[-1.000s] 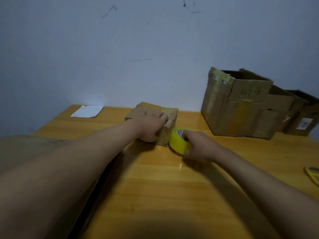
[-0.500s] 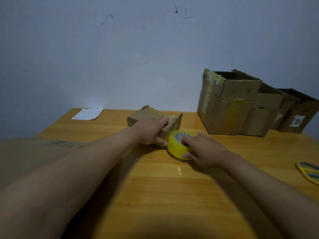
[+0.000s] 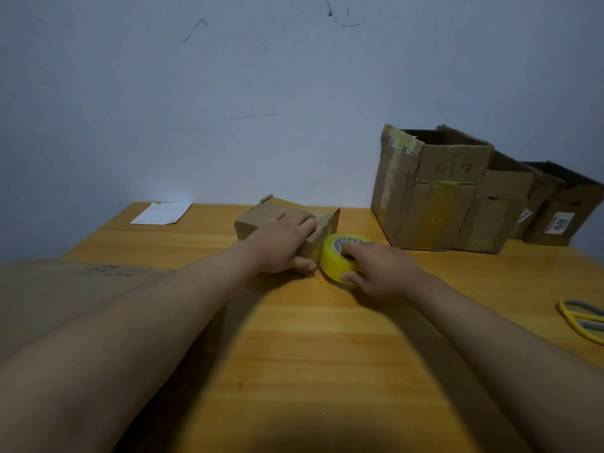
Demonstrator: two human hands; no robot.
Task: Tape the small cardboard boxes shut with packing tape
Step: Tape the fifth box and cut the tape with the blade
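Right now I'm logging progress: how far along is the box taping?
Done: little that shows; whether tape is on yet I cannot tell. In hand: the left hand rests on the small box, and the right hand grips the tape roll beside it. Left: sealing this box, probably cutting with the scissors.

Yellow-handled scissors [image 3: 585, 322] and a white paper [image 3: 161, 213] lie on the wooden table [image 3: 327, 354].

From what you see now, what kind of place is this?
Probably a simple home or small-shop packing corner: worn cardboard boxes stacked against a bare scuffed wall, and a roll of yellow packing tape and scissors on a wooden table.
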